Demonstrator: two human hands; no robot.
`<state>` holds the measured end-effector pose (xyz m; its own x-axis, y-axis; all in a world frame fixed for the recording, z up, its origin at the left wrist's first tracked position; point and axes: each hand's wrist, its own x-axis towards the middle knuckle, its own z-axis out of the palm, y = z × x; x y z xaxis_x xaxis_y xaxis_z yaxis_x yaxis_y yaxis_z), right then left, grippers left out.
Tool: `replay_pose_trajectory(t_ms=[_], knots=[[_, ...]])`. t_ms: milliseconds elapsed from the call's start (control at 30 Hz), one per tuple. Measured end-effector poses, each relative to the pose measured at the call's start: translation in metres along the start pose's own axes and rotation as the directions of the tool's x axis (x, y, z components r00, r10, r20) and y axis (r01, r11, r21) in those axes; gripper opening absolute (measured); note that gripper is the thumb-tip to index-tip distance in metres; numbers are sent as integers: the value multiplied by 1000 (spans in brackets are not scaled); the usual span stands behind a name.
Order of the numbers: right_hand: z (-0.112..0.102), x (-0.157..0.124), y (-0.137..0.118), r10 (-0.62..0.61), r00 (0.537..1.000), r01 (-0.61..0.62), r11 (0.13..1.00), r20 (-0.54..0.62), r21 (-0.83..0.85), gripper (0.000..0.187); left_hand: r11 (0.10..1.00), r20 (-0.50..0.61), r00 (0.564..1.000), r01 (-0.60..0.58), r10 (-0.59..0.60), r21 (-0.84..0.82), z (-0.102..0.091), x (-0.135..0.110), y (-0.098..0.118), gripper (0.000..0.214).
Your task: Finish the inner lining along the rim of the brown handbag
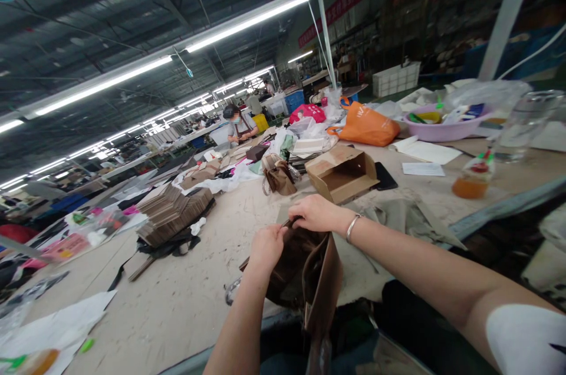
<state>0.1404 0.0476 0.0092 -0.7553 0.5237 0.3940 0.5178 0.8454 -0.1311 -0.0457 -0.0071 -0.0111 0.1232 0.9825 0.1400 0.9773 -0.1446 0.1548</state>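
A brown leather bag (305, 280) stands at the near edge of the long workbench (186, 298), its flap hanging toward me. My left hand (266, 248) is closed on the bag's top rim at the left. My right hand (316, 214), with a silver bangle on the wrist, is curled over the same rim just to the right, fingers pinched on a dark edge or strap. What lies inside the bag is hidden.
An open cardboard box (342, 173) and another brown bag (279, 177) sit just beyond. A stack of brown cut pieces (172, 213) lies left. An orange bag (367, 125), a purple basin (442, 127) and a sauce bottle (471, 177) stand right. A person (239, 124) works far back.
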Motion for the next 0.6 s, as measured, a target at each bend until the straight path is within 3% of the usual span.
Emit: replay_pose_trajectory(t_ms=[600], knots=[[2, 4, -9, 120, 993, -118, 987, 9, -112, 15, 1000, 13, 1000, 16, -16, 17, -1, -3, 5, 29]])
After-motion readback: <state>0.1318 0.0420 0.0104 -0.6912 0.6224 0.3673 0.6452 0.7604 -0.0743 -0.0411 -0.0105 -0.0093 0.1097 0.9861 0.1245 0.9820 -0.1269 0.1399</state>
